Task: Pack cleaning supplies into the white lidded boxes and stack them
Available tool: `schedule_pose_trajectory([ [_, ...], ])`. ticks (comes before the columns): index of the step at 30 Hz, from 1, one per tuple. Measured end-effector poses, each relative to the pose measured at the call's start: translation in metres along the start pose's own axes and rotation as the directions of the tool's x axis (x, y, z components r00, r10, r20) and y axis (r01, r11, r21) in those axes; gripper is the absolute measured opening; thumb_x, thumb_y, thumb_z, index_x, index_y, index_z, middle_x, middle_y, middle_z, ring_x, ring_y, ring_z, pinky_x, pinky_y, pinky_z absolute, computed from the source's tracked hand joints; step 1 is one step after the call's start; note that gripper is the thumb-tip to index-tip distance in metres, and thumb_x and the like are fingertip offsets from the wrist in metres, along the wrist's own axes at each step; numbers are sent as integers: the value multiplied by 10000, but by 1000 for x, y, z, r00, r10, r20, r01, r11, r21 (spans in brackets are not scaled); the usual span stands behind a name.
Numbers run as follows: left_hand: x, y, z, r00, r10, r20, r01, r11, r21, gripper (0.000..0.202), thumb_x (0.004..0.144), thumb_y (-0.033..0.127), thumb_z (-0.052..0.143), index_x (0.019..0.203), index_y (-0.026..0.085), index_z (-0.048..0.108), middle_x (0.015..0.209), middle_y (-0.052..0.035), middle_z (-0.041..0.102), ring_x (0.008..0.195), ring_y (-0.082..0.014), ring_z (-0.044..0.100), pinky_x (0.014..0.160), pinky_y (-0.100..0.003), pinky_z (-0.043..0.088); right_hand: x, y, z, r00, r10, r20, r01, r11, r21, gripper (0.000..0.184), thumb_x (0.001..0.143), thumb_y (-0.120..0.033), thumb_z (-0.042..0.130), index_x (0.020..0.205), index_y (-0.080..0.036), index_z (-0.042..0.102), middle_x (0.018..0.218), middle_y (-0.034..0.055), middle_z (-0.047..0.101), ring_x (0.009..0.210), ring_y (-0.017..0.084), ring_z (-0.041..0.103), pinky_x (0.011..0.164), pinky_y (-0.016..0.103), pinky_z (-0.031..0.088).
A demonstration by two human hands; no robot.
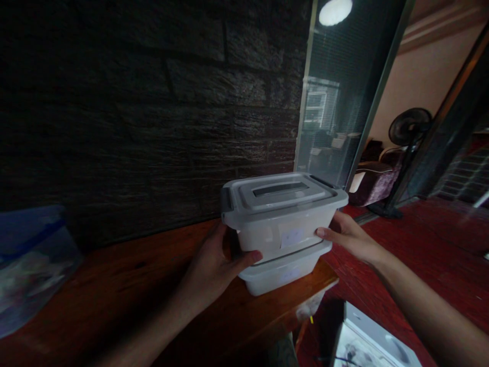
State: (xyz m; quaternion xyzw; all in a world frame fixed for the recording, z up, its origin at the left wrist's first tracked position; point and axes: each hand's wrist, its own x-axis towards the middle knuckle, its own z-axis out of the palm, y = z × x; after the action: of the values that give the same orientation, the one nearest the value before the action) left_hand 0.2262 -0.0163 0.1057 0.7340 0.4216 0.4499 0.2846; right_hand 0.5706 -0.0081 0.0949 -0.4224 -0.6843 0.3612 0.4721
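A white lidded storage box with grey clips and a grey lid handle is between my two hands, directly over a second white box. My left hand grips its near left side, thumb on the front wall and fingers hidden behind. On the right end, my right hand holds it, thumb on the front near a pale label. The lower box stands on the wooden table close to its right end. Whether the two boxes touch all along, I cannot tell.
At the far left sits a translucent bin with a blue band. A dark stone wall runs behind the table. Below right, an open white box stands near the red floor. A black fan stands beyond the glass door.
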Motion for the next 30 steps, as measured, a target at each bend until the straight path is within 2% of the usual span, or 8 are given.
schedule_pose_trajectory([
  [6, -6, -3, 4, 1000, 17, -26, -14, 995, 95, 780, 810, 500, 814, 1472, 275, 467, 1482, -105, 583, 1384, -335, 521, 1184, -516, 366, -1, 2, 1, 1000, -2, 12, 1, 999, 44, 487, 865, -416, 793, 1287, -215, 659, 1293, 100, 732, 1207, 325, 674, 1046, 479, 535],
  [14, -19, -1, 7, 998, -24, 51, 14, 984, 179, 753, 750, 520, 847, 1379, 265, 520, 1429, -130, 623, 1327, -380, 575, 1112, -548, 444, -5, 2, 2, 999, 6, 34, -5, 1000, -7, 554, 874, -398, 784, 1368, -243, 589, 1393, 95, 670, 1282, 333, 622, 1097, 517, 501],
  [19, -25, -6, 13, 998, -53, 44, 43, 976, 212, 780, 755, 482, 842, 1416, 256, 495, 1426, -152, 627, 1337, -401, 570, 1112, -588, 435, -8, 1, 5, 998, 29, 51, -28, 999, -24, 580, 831, -353, 828, 1349, -263, 584, 1314, 79, 707, 1245, 324, 645, 1066, 498, 534],
  [24, -26, -7, 15, 998, -57, 39, 50, 985, 165, 701, 771, 474, 824, 1375, 256, 543, 1303, -145, 705, 1287, -407, 614, 1093, -594, 448, -7, 3, 6, 1000, 18, 17, -18, 1000, -15, 539, 812, -343, 841, 1292, -259, 609, 1266, 73, 727, 1207, 323, 667, 1031, 505, 557],
  [30, -25, -6, 14, 996, -87, 22, 82, 982, 169, 826, 738, 451, 853, 1458, 265, 493, 1288, -138, 720, 1227, -409, 653, 1034, -582, 497, -9, 7, 7, 1000, 13, -24, -13, 1000, -26, 515, 791, -350, 857, 1250, -258, 640, 1211, 73, 747, 1167, 324, 686, 1004, 500, 573],
])
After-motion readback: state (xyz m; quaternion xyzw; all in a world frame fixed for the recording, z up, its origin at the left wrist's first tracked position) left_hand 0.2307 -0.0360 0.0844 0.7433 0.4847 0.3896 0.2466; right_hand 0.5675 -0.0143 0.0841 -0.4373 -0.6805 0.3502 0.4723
